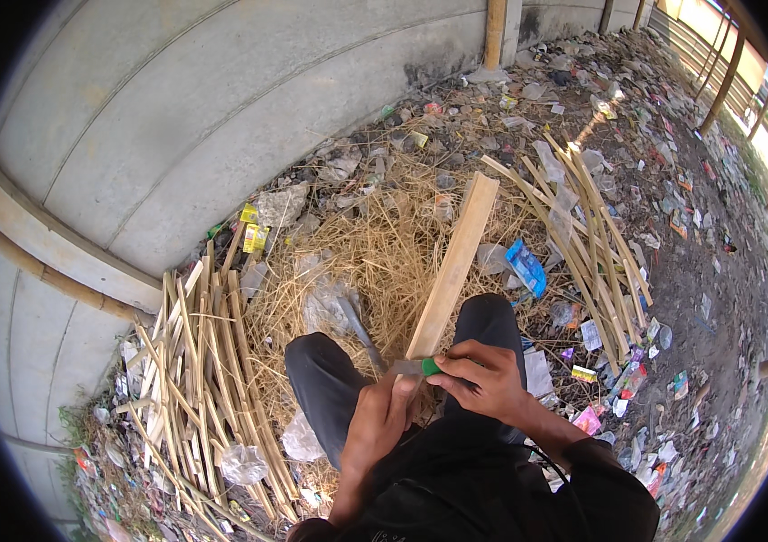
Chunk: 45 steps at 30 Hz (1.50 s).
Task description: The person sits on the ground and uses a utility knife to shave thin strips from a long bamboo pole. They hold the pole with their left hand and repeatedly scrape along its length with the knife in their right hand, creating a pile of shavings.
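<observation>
A long split bamboo piece (456, 262) slants up and away from my lap, between my knees. My left hand (379, 420) is closed round its near end, with the thumb pointing up beside the blade. In my right hand (483, 379) is a small knife (409, 367) with a green handle, gripped in closed fingers. Its short grey blade lies across the bamboo close to my left thumb. On the straw by my left knee rests a long grey object (361, 330), perhaps a larger blade; part of it is hidden.
Thin bamboo strips (212, 388) are heaped on the left, and another bundle of strips (591, 244) lies on the right. Straw-like shavings (375, 244) cover the ground ahead. A blue packet (526, 268) lies among scattered litter. A grey concrete wall (221, 90) stands behind.
</observation>
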### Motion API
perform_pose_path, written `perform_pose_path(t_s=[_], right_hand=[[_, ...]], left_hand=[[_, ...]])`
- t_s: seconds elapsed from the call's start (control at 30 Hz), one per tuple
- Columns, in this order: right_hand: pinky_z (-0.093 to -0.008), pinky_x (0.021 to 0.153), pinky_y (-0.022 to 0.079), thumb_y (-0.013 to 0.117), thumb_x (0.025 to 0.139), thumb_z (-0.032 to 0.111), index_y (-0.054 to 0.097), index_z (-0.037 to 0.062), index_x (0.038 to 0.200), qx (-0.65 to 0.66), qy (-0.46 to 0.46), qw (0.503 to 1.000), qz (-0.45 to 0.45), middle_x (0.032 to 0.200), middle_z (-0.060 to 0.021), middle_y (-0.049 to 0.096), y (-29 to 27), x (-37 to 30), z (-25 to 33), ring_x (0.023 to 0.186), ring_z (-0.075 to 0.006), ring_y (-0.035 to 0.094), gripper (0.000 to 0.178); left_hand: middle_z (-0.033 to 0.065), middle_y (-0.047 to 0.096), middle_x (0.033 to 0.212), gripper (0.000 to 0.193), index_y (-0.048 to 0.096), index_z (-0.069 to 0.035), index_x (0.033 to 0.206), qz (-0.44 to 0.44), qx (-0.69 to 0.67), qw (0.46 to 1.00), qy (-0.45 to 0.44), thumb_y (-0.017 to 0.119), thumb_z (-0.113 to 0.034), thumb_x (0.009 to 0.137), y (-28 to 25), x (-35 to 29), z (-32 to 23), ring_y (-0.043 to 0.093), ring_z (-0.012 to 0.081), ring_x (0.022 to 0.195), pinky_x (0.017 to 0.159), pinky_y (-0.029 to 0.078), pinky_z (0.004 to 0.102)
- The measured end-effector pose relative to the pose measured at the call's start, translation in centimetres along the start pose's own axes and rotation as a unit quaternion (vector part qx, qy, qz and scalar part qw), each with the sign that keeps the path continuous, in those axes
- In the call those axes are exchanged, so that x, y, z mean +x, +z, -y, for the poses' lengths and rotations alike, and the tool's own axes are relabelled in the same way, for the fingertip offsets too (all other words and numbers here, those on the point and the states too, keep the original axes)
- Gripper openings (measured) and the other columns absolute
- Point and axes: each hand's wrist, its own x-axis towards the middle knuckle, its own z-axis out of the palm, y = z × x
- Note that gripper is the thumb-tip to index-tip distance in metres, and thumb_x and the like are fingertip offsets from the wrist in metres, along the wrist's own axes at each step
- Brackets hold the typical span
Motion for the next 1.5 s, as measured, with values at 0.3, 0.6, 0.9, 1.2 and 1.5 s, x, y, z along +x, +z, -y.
perform_pose_path(t_s=[0.3,0.6,0.9,1.2,1.5], right_hand=[[-0.0335,0.055,0.055,0.094,0.084,0.020,0.080,0.0105,0.102,-0.017,-0.008,1.000,-0.002,0.089,-0.0030,0.074,-0.20,0.24,0.16,0.065,-0.0204,0.071,0.025],[-0.0335,0.057,0.057,0.097,0.079,0.014,0.080,0.0097,0.105,-0.037,-0.027,0.999,-0.013,0.089,-0.0049,0.075,-0.65,0.55,0.19,0.069,-0.0226,0.075,0.031],[-0.0338,0.057,0.057,0.098,0.078,0.016,0.081,0.0097,0.105,-0.068,-0.054,0.996,-0.026,0.091,-0.0036,0.074,-0.60,0.35,-0.12,0.070,-0.0218,0.074,0.033],[-0.0331,0.056,0.055,0.098,0.078,0.018,0.082,0.0100,0.104,-0.080,-0.057,0.995,-0.033,0.090,-0.0030,0.074,-0.74,0.50,-0.20,0.068,-0.0206,0.072,0.031],[-0.0316,0.055,0.053,0.099,0.077,0.021,0.082,0.0118,0.105,-0.104,-0.073,0.991,-0.040,0.089,-0.0015,0.072,-0.53,0.59,-0.42,0.067,-0.0189,0.071,0.034]], left_hand=[[0.0123,0.064,0.065,0.043,0.067,0.002,0.104,-0.041,0.049,0.998,-0.014,0.051,-0.034,0.119,0.66,0.17,-0.38,0.066,0.0281,0.057,0.059,0.051,0.0419],[0.0141,0.065,0.066,0.044,0.068,0.003,0.099,-0.055,0.058,0.997,-0.017,0.052,-0.032,0.119,0.88,0.17,-0.78,0.068,0.0303,0.059,0.060,0.052,0.0426],[0.0094,0.064,0.062,0.044,0.070,0.005,0.106,-0.054,0.055,0.997,0.008,0.050,-0.032,0.119,0.80,0.13,-0.42,0.065,0.0198,0.053,0.053,0.050,0.0364],[0.0079,0.063,0.060,0.043,0.070,0.006,0.110,-0.049,0.063,0.997,0.024,0.049,-0.030,0.120,0.73,0.25,-0.39,0.065,0.0158,0.051,0.051,0.049,0.0339],[0.0085,0.063,0.061,0.044,0.070,0.007,0.108,-0.054,0.062,0.996,0.032,0.049,-0.031,0.120,0.54,0.21,-0.78,0.065,0.0155,0.052,0.051,0.049,0.0326]])
